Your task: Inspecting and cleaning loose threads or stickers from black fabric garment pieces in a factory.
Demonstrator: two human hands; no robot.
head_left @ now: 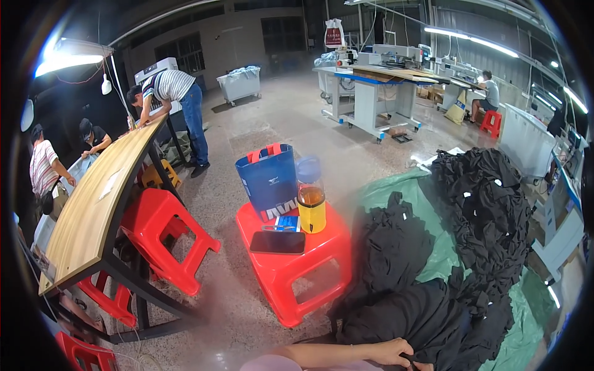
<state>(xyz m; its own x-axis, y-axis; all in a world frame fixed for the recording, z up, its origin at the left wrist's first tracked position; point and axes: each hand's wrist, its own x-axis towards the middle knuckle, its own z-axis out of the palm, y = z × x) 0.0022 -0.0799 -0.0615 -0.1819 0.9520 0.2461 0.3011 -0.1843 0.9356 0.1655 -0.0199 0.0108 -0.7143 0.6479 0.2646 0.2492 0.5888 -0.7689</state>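
Observation:
My left forearm stretches rightward along the lower edge, a thin bracelet at its wrist. My left hand (391, 352) is closed, its fingers pinching dark fabric at the near side of a heap of black cloth (402, 315). A small bit of skin at the very bottom edge appears to be my right hand (423, 366), close beside the left at the same fabric; the picture's edge cuts off the rest. More crumpled black garments (482, 216) with small white tags lie in a large pile on a green sheet (433, 213).
Ahead stands a red stool (297, 272) bearing a blue bag (267, 179), a phone (278, 242) and a yellow-sleeved bottle (312, 210). Left is a wooden table (93, 204) with a person (176, 93) leaning over it. White bins (240, 85) and work machines stand farther off.

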